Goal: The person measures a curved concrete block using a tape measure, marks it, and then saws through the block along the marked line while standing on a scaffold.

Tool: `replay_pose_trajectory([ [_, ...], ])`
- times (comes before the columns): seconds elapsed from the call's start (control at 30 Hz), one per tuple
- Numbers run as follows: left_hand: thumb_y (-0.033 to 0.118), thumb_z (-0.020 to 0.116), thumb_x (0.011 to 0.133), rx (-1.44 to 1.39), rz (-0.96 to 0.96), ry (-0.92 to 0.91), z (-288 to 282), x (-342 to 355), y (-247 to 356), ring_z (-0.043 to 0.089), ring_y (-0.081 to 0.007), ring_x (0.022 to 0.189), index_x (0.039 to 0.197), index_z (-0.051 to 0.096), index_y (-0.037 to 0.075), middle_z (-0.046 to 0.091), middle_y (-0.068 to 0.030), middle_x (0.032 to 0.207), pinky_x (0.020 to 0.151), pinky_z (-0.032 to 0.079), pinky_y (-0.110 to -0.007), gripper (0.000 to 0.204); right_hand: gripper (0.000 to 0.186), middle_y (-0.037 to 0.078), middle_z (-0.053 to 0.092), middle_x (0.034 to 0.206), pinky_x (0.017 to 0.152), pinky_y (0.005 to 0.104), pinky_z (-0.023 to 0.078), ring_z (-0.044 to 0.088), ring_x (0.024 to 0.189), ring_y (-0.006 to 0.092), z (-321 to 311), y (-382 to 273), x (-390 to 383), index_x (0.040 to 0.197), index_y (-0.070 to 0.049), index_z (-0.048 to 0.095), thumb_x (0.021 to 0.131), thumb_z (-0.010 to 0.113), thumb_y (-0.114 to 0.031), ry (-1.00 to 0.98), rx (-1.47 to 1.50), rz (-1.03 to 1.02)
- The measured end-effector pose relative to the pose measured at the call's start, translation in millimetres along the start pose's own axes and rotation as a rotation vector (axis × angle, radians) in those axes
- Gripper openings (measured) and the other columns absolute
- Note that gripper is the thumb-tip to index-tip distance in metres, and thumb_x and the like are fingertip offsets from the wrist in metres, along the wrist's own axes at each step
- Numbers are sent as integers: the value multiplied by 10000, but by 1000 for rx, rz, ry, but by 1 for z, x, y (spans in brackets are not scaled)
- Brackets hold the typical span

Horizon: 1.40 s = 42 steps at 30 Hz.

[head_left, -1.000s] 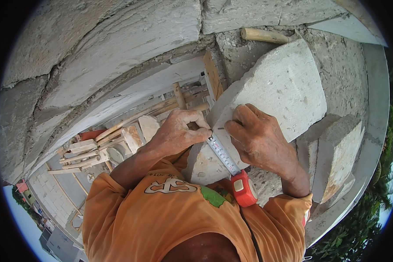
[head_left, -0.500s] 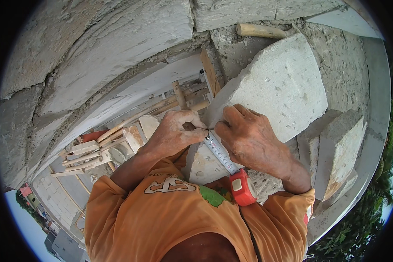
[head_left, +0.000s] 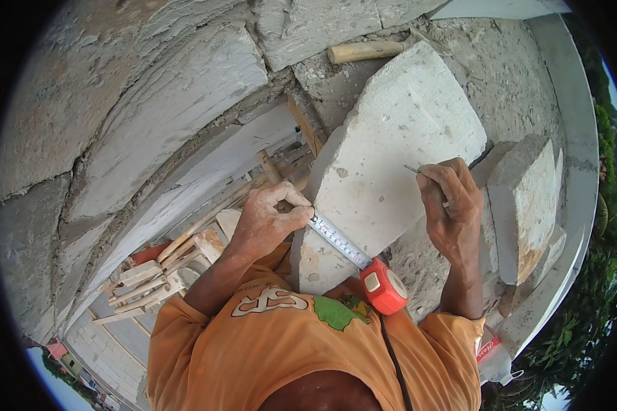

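A pale, rough-edged stone block (head_left: 408, 130) lies tilted in front of me. Across its near part runs the extended blade of a tape measure (head_left: 386, 286), whose red case rests by the block's near edge against my shirt. My left hand (head_left: 271, 219) pinches the blade's hooked end at the block's left edge. Above the right part of the block, my right hand (head_left: 452, 202) is closed on a thin pointed metal rod (head_left: 411, 169), its tip sticking out to the left. The rod's other end is hidden in the fingers; it may be a nail.
A wooden tool handle (head_left: 365, 52) lies beyond the block. Smaller stone pieces (head_left: 524, 205) lean at the right, near the curved concrete edge (head_left: 586, 157). Large blocks form a wall (head_left: 164, 116) at left. Wooden scaffolding (head_left: 140, 288) stands far below, left.
My right hand has moved away from the tape's end, to the right, and the thin rod now shows in it. My left hand still pinches the blade's end. The view has shifted slightly.
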<state>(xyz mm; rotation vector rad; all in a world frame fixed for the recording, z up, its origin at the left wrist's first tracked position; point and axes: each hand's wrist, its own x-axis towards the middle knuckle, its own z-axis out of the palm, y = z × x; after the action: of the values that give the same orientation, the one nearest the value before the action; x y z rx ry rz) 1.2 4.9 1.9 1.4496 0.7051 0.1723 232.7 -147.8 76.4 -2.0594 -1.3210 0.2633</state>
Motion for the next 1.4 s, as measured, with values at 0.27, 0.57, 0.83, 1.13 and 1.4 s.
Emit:
replay_pose_trajectory([
  [0.27,115,706,827,-87,-30,31,2,-1,-7,622,-112,657,835,677,-34,681,-88,744,614,499,-264,153,93,115,541,773,578,338,409,522,652,223,-2,46,-125,950,18,662,857,657,22,155,-130,381],
  [0.57,85,680,840,-85,-37,49,6,-1,6,624,-117,667,842,667,-49,669,-95,738,633,504,-252,135,310,119,587,983,789,508,442,571,954,331,28,99,-185,1044,-92,663,757,631,22,269,-674,468],
  [0.83,41,669,836,-147,1,36,6,1,-11,629,-161,649,805,657,-19,637,-89,803,594,560,-301,69,350,166,622,1136,881,494,460,583,1029,378,10,68,-231,1167,-89,647,827,639,-3,482,-722,546],
  [1.13,52,675,854,-92,54,51,9,0,-6,617,-152,655,810,661,-2,654,-96,802,609,521,-287,71,430,182,615,1168,909,406,507,593,1128,283,21,-19,-269,1246,8,616,950,648,-303,393,358,711],
  [1.4,35,662,844,-122,61,39,4,1,-9,615,-157,649,810,657,-24,664,-122,817,638,519,-294,68,991,211,587,1237,1004,436,464,578,1162,358,27,-29,-194,1321,61,533,759,651,-747,159,845,657],
])
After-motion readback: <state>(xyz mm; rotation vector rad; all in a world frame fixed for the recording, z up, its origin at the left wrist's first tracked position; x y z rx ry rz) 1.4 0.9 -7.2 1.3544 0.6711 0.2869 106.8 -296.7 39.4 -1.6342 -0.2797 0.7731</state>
